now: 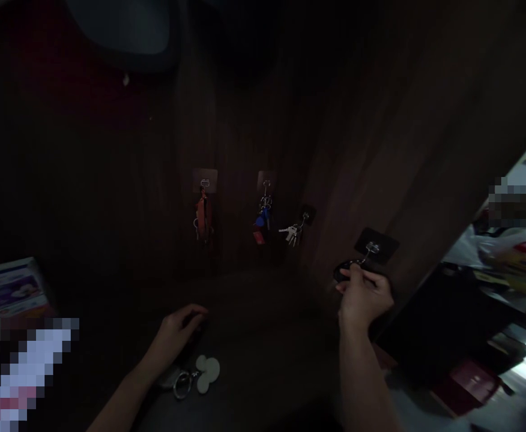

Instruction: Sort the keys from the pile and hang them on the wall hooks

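Right grip is pinching the black fob below the hook plate lower edge, seemingly steadying it. Left grip is holding nothing visible, fingers parted near mouse-head keychain.

Dark wooden base: a pale three-lobed fob and its key ring lie near the front; a printed carton sits left, its underside hidden.
Back panel: wooden, upright; two adhesive hooks, bearing an orange-brown key case and a blue-and-red-tagged key bunch.
Side panel: two more hooks; silver keys hang from the farther.
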Demonstrator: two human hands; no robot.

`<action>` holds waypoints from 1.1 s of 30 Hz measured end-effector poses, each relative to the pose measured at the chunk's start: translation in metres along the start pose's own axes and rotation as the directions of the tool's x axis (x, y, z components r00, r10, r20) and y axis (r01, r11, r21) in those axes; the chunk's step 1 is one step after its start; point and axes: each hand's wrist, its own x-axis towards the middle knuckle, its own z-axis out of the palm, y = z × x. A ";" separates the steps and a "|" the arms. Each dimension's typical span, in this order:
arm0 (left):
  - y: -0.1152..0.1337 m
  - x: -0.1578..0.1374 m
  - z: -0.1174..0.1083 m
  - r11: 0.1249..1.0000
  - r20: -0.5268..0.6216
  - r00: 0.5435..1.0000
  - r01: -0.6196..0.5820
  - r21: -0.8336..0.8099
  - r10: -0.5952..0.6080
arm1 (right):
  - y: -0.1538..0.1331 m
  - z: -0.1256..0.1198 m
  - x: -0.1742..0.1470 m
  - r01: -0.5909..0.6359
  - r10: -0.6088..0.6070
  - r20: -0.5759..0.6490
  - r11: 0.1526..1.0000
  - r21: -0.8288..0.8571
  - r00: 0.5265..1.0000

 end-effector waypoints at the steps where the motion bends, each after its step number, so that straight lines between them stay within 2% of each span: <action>1: 0.000 0.000 0.000 1.000 0.005 1.000 0.001 0.004 -0.001 | 0.001 -0.001 -0.001 -0.001 0.001 0.001 1.000 -0.006 1.000; 11: -0.006 0.003 0.001 1.000 0.025 1.000 0.002 -0.001 -0.002 | 0.008 -0.011 -0.018 0.107 -0.107 -0.005 0.994 -0.028 0.994; 14: -0.007 0.003 0.001 1.000 0.033 0.999 0.006 0.003 -0.006 | 0.012 -0.011 -0.028 0.085 -0.084 0.013 0.996 -0.014 0.996; 20: -0.005 0.002 0.000 1.000 0.015 1.000 0.011 -0.011 -0.011 | 0.020 -0.004 -0.048 0.011 -0.009 0.134 1.000 -0.013 0.991; 25: -0.003 0.001 0.000 0.998 -0.003 1.000 0.031 -0.050 -0.031 | 0.027 0.005 -0.075 -0.035 0.038 0.296 0.999 -0.015 0.954; 27: -0.004 0.001 -0.001 0.996 -0.018 0.999 0.036 -0.081 -0.037 | 0.029 0.008 -0.091 -0.061 0.067 0.387 0.998 -0.028 0.919; 29: -0.005 0.002 -0.004 0.994 -0.043 0.998 0.038 -0.106 -0.042 | 0.033 0.011 -0.109 -0.083 0.095 0.513 0.995 -0.048 0.853; 31: -0.008 0.003 -0.008 0.993 -0.077 0.996 0.037 -0.115 -0.047 | 0.037 0.013 -0.129 -0.098 0.121 0.652 0.993 -0.072 0.748; 33: -0.012 0.005 -0.013 0.992 -0.127 0.990 0.041 -0.121 -0.056 | 0.039 0.014 -0.149 -0.102 0.139 0.782 0.990 -0.096 0.608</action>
